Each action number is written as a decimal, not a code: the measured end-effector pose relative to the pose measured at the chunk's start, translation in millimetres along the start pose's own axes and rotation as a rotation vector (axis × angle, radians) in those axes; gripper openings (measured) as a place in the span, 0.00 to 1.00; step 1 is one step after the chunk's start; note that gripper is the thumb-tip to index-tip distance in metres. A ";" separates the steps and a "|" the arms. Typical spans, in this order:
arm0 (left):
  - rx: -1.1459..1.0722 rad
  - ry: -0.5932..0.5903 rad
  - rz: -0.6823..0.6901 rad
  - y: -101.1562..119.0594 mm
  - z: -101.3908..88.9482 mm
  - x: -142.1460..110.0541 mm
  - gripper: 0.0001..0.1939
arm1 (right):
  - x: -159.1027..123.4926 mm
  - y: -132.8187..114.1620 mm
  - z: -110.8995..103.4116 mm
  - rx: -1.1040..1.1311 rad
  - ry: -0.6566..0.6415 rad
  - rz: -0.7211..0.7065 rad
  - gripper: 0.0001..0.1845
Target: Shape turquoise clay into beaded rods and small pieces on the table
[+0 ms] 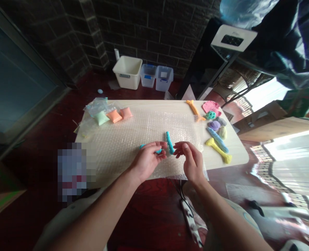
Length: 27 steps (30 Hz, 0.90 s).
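Note:
A bumpy turquoise strip of modelling clay (169,143) lies on the bubble wrap (144,127), between my two hands. My left hand (149,157) is just left of it, fingers curved and apart. More turquoise clay (158,151) shows between its thumb and fingers and beyond its knuckles. The hand covers the middle, so whether this is one piece is hidden. On the other side, my right hand (191,157) hovers with loosely bent, parted fingers by the strip's near end, holding nothing.
Packets of green (102,118), orange (114,116) and pink clay (126,112) lie at the table's back left. Along the right are an orange bone shape (195,110), a yellow one (219,150), a blue roll (218,139) and several other shaped pieces. Bins (129,73) stand behind.

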<state>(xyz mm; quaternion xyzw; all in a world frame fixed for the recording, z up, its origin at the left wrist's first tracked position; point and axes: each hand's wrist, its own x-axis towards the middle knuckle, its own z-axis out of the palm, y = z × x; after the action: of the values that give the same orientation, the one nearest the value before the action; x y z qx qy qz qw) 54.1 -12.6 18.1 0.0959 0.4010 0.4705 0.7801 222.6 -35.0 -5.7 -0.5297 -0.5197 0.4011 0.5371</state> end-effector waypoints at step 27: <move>0.363 -0.061 0.143 0.4 -2.1 -9.8 0.22 | -3.3 3.3 4.0 -0.050 -0.051 0.012 0.24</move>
<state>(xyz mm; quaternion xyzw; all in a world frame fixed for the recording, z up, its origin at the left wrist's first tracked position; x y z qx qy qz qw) 50.0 -20.8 22.1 0.2775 0.4478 0.4414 0.7264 218.6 -37.3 -9.8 -0.5360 -0.5398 0.4045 0.5077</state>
